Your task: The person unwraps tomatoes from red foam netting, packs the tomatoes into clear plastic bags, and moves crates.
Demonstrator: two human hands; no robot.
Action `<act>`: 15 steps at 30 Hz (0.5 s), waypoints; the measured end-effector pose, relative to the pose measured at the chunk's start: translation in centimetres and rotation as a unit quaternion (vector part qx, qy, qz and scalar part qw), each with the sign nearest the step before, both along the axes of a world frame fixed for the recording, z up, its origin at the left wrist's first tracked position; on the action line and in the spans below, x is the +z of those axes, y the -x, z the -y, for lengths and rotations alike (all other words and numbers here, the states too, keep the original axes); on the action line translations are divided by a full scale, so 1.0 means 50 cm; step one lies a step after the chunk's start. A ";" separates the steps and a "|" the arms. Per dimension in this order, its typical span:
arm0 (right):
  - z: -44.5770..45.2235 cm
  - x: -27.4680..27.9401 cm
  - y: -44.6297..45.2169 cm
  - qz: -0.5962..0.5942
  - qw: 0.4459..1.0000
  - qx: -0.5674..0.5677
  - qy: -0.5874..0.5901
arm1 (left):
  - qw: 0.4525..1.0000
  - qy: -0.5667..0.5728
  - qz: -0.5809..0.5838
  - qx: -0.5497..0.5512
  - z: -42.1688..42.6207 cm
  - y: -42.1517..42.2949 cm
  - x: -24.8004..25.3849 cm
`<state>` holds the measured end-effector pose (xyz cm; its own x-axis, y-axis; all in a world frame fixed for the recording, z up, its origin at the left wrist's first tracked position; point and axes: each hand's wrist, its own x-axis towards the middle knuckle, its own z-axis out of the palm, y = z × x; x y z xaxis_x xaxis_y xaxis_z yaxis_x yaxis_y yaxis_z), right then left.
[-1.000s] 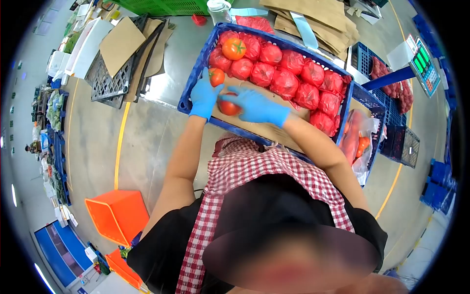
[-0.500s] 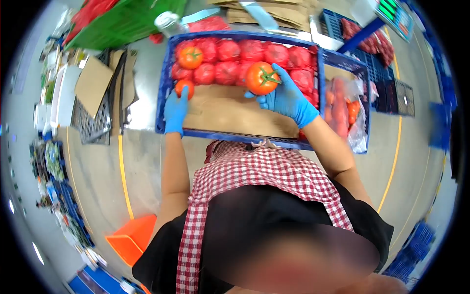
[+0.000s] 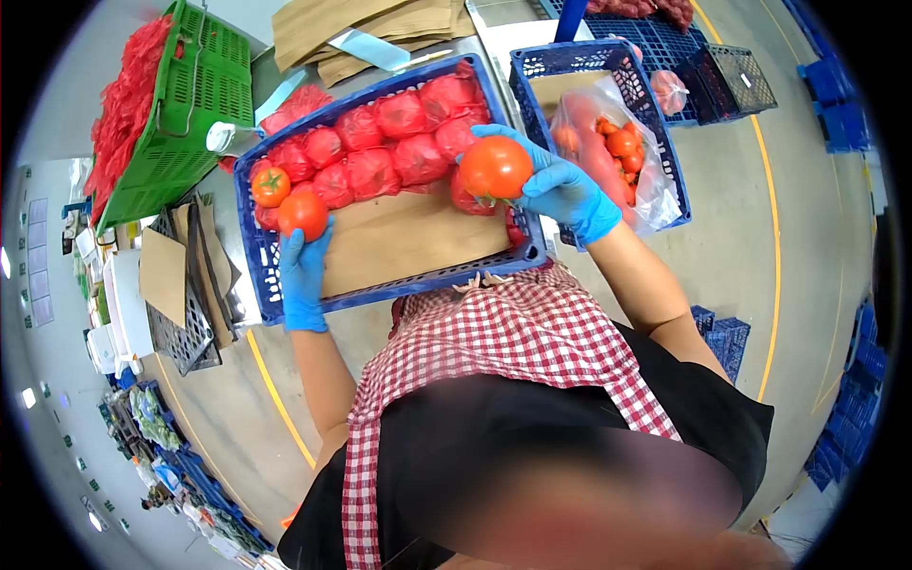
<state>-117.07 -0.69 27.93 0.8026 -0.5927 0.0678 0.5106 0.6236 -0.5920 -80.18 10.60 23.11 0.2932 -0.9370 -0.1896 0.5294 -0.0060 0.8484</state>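
A blue crate (image 3: 399,290) is directly in front of me, with a brown cardboard sheet (image 3: 418,237) showing on its near side. Several tomatoes in red net wrap (image 3: 373,174) fill its far rows. My left hand (image 3: 304,285), in a blue glove, grips a bare red tomato (image 3: 302,215) by the crate's left end. Beyond it sits another bare tomato (image 3: 271,187) with its green stem up. Over the crate's right side, my gloved right hand (image 3: 570,195) holds a large tomato (image 3: 496,168), smooth side toward me, stem end low.
Right of the crate stands a second blue crate (image 3: 676,166) with a plastic bag of tomatoes (image 3: 622,142). A green crate (image 3: 204,100) with red netting is at upper left, near a clear-looking bottle (image 3: 231,140). Cardboard sheets (image 3: 380,24) lie at the back.
My right hand has turned its tomato, so the stem no longer faces up. My left hand now has its tomato raised more into view. The whole view has rotated and shifted.
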 end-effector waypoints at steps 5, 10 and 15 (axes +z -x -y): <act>0.010 -0.003 0.072 -0.022 0.998 -0.050 -0.012 | 0.944 0.036 -0.259 -0.201 0.083 0.206 0.028; 0.056 -0.120 0.244 -0.074 0.956 -0.277 -0.060 | 0.905 0.017 -0.305 -0.295 0.167 0.350 0.037; 0.103 -0.350 0.444 -0.531 0.760 -0.375 -0.030 | 0.905 -0.067 -0.176 -0.382 0.290 0.495 0.029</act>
